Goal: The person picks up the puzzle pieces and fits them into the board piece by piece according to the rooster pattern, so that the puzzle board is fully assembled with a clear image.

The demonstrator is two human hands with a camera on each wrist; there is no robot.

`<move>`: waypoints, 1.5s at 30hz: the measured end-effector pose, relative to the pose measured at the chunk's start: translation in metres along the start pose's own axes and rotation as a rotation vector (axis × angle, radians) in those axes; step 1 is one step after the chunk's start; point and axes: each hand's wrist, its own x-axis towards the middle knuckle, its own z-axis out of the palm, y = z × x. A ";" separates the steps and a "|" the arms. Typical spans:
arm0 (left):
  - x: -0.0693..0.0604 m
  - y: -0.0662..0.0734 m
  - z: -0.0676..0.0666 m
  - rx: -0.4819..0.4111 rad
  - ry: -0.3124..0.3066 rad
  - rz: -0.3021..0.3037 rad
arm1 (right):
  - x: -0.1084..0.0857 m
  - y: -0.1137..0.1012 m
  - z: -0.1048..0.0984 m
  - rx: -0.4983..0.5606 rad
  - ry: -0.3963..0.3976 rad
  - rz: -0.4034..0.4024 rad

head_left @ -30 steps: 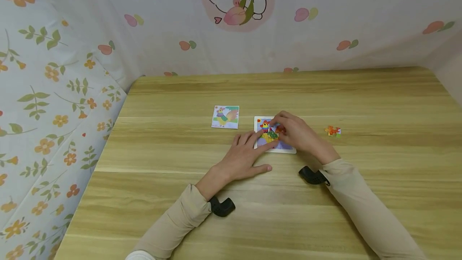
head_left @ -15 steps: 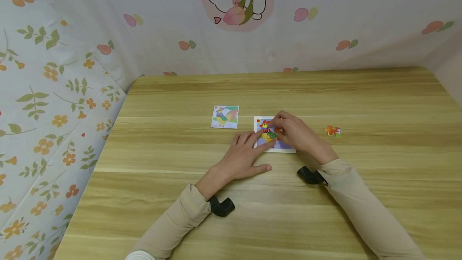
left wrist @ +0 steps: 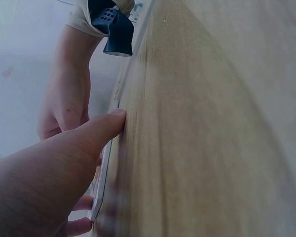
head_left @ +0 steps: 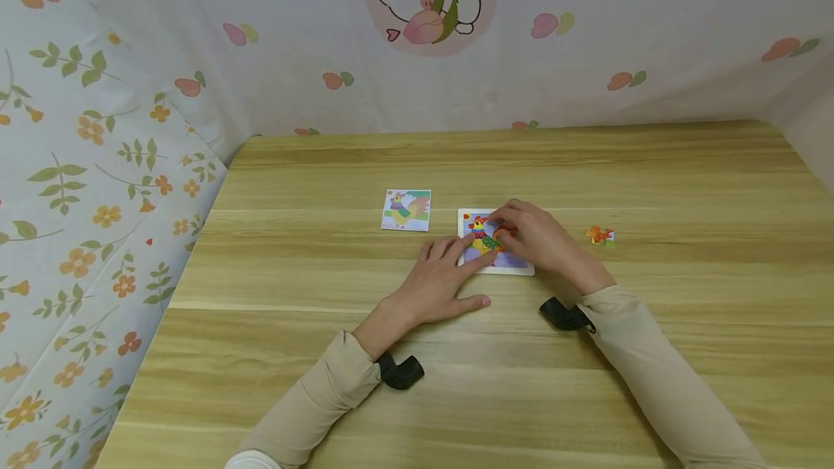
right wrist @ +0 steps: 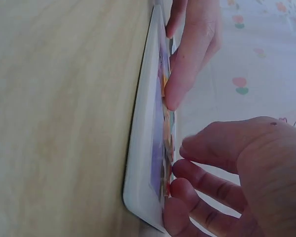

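A small white-framed jigsaw puzzle (head_left: 515,271) lies on the table, showing a colourful rooster partly covered by both hands. My left hand (head_left: 426,292) rests its outstretched fingers on the puzzle's left and lower part, thumb out on the tabletop. Over the upper right of the picture, my right hand (head_left: 541,241) bends its fingers and thumb around an orange-red puzzle piece (right wrist: 167,170). In the right wrist view, several pieces sit unevenly above the frame (right wrist: 138,182), and the fingertips touch them. The right fingers and thumb hide part of the held piece.
A square rooster picture card (head_left: 407,210) lies left of and slightly behind the puzzle. A small cluster of loose orange puzzle pieces (head_left: 599,236) lies to the right. Patterned curtains (head_left: 280,56) border the wooden table (head_left: 684,187) at the back and left.
The right thumb and fingers shift slightly over the puzzle, and more orange shows beside the thumb. The left hand keeps its place. The card and loose pieces stay put.
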 end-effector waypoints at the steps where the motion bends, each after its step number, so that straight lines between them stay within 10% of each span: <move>1: 0.000 0.000 0.000 0.002 0.003 0.001 | 0.000 0.000 0.000 0.002 0.001 0.002; 45: 0.000 0.000 -0.001 -0.064 0.001 -0.029 | 0.000 -0.002 0.000 0.372 0.023 0.257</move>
